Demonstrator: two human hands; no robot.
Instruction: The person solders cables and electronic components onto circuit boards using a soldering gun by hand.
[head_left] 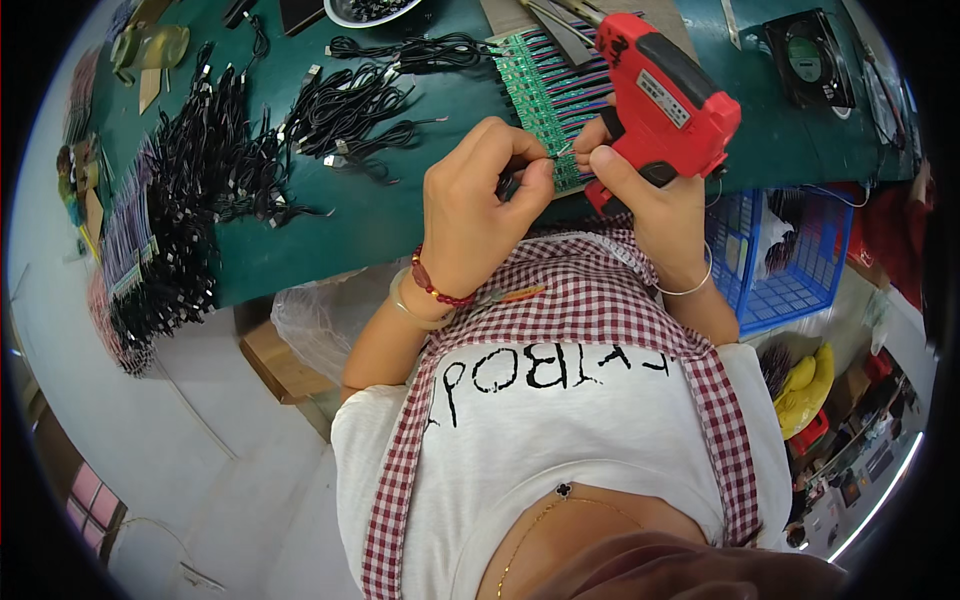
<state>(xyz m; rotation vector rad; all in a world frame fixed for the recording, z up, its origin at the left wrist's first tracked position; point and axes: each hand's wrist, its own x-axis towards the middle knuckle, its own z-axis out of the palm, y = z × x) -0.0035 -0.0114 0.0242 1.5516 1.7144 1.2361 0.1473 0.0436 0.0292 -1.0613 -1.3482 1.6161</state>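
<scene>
My left hand (488,190) is closed in a pinch on a dark cable (508,185), beside the lower left edge of a panel of small green circuit boards (535,95). Close to it, my right hand (655,205) has its thumb and fingers drawn together over the boards' lower edge. A thin wire end lies between the two sets of fingertips, and what the right fingers pinch is too small to make out. A red gun-shaped power tool (655,90) with black parts covers part of the right hand; whether the palm holds it cannot be told.
Bundles of black USB cables (350,105) lie left of the boards, with a larger heap (200,150) hanging over the table's left edge. A white bowl (368,12) of small parts stands at the back. A black fan (808,60) lies at right, above a blue crate (790,290).
</scene>
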